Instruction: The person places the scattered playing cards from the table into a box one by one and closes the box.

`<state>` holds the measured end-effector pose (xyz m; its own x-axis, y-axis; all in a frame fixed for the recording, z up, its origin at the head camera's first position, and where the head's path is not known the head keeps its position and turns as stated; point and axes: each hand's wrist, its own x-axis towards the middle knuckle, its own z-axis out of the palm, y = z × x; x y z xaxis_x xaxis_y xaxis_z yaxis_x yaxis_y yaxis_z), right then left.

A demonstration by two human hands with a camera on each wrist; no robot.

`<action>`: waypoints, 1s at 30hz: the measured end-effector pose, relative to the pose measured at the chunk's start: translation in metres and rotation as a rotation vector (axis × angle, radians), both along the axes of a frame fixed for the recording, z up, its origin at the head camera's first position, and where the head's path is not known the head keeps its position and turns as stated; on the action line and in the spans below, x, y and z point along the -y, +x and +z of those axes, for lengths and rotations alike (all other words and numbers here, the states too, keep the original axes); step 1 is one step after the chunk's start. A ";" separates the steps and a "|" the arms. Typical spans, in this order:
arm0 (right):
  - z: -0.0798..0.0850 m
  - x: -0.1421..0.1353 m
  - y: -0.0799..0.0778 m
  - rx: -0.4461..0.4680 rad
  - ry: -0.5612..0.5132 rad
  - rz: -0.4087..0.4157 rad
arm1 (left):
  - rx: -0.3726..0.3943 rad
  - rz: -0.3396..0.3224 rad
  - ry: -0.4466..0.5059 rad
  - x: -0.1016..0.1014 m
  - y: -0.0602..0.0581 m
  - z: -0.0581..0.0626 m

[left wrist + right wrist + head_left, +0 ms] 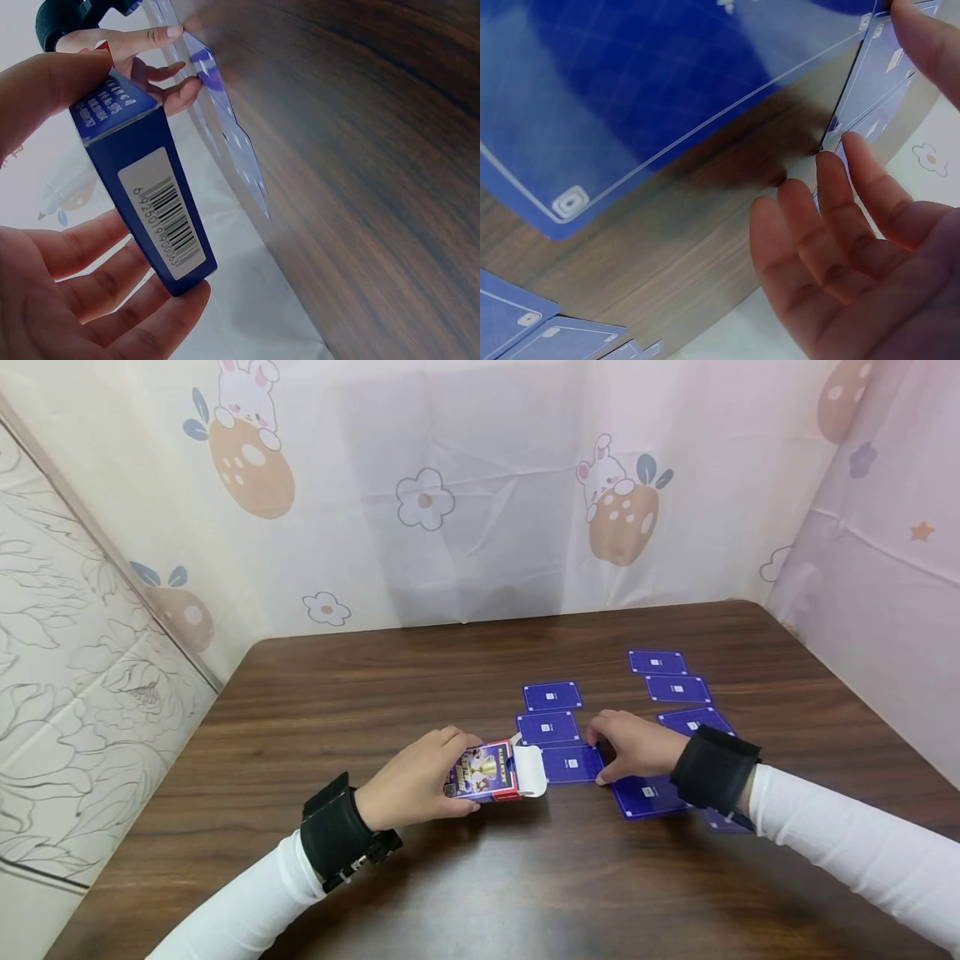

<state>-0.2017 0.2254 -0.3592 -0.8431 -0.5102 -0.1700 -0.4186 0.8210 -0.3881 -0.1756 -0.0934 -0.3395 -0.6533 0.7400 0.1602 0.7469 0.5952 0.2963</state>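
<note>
My left hand (pixel 423 777) grips a small blue and red card box (pixel 483 770) with a colourful picture on top. Its white flap stands open toward the cards; in the left wrist view a barcode shows on the box's blue side (pixel 161 214). My right hand (pixel 637 743) pinches the right end of a blue card (pixel 572 764), thumb at the near corner and fingers at the far one. This card is the nearest of a column, with a second card (pixel 547 727) and a third (pixel 552 696) behind it. Below my right wrist lies another blue card (pixel 647 797).
On the right, more blue cards (pixel 678 688) form a second column, partly hidden by my right hand and wristband. The brown wooden table (pixel 360 685) ends at a patterned curtain (pixel 487 552) behind and a light wall on the left.
</note>
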 end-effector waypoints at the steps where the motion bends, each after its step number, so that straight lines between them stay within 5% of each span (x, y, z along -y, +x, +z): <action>1: 0.000 0.000 0.000 0.000 0.000 0.000 | 0.000 0.000 0.001 0.000 0.000 0.000; 30: -0.003 0.000 -0.001 -0.021 -0.044 -0.017 | -0.003 0.005 0.008 0.005 0.004 0.000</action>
<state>-0.2024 0.2256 -0.3617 -0.8549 -0.5022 -0.1301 -0.4128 0.8104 -0.4158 -0.1711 -0.0988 -0.3397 -0.6568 0.7352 0.1679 0.7446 0.5969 0.2988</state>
